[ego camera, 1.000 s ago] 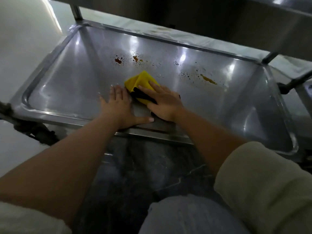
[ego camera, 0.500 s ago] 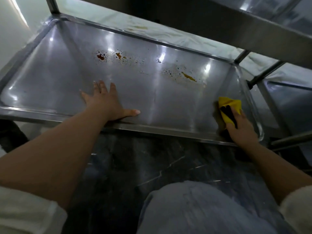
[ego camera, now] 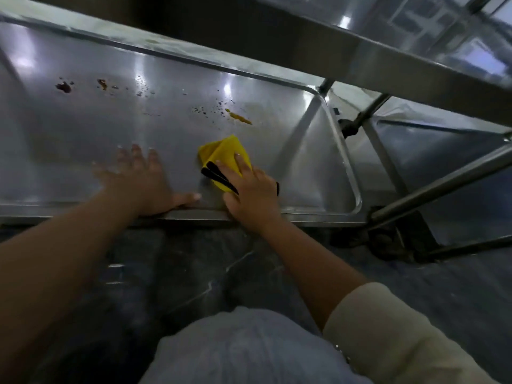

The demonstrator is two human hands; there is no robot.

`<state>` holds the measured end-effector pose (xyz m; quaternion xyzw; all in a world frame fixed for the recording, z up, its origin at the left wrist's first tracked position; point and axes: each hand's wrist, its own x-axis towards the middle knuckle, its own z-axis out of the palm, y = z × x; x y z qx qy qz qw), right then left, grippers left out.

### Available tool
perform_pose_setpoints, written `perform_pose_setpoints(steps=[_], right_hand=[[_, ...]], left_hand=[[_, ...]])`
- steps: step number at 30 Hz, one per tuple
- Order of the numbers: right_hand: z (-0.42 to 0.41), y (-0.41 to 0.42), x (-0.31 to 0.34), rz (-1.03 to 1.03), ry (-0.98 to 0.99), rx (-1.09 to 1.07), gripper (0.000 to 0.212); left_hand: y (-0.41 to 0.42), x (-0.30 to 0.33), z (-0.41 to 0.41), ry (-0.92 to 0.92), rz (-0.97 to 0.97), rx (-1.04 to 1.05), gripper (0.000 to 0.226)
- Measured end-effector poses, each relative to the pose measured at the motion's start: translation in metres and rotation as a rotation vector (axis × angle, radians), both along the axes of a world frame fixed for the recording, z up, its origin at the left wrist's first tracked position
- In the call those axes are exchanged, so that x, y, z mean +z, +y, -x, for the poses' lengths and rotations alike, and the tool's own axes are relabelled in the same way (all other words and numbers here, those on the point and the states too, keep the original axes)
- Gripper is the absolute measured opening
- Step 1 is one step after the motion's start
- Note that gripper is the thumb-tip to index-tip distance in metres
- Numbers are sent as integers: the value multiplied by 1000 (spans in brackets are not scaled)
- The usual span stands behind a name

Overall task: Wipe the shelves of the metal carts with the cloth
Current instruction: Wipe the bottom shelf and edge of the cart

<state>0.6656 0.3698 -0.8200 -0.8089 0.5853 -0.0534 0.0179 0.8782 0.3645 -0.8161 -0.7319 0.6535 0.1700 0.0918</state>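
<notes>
Two hands on one shelf. Left hand lies flat near the front lip, fingers straight and spread, thumb along the rim; likely a brace while leaning in under the upper shelf. It holds nothing.

Right hand presses the cloth onto the shelf floor, fingers laid across its top. Looks like a flat press more than a pinch, but the underside is hidden, so I can't tell if the thumb tucks under. Pressure from above suits a sliding wipe.

One cloth: yellow, folded, dark edge strip, just right of the left hand, near the front rim.

Stains, counted: one dark blot at 10 o'clock from the left hand, one small brown spot beside it, one orange streak at 12 o'clock from the cloth, close. Scattered droplets between them, too fine to count.

Judgement: the far strip is not yet wiped; the streak is the nearest target.

A second cart's shelf sits at 3 o'clock.
</notes>
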Motion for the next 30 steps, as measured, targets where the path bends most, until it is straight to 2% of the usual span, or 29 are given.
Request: perform_pose_setpoints(steps=[3,5,10,12,14,17,21,25,30], right_hand=[[41,-6,8,-37,13,92,66],[72,-7,13,-50,2,67,67],[146,8,18,-87,1,-266,66],[148,15,20,-87,21,-387,62],[135,20,24,-91,-24,-397,58],[98,29,29,-83,-122,-283,56],[25,28,40,-59,-158,-5,57],[-47,19,63,-44,-37,279,51],[-107,33,105,-174,-10,445,49]], left_hand=[[1,2,-5,-8,8,-4,148],[1,1,-4,-25,9,-15,147],[1,-3,-14,-20,40,-92,136],[3,1,-22,-25,34,-171,130],[7,6,-30,-67,23,-250,126],[17,8,-45,-163,30,-307,114],[29,12,-78,-112,48,-254,99],[40,29,-104,-50,98,-197,98],[90,52,-119,63,155,-146,93]])
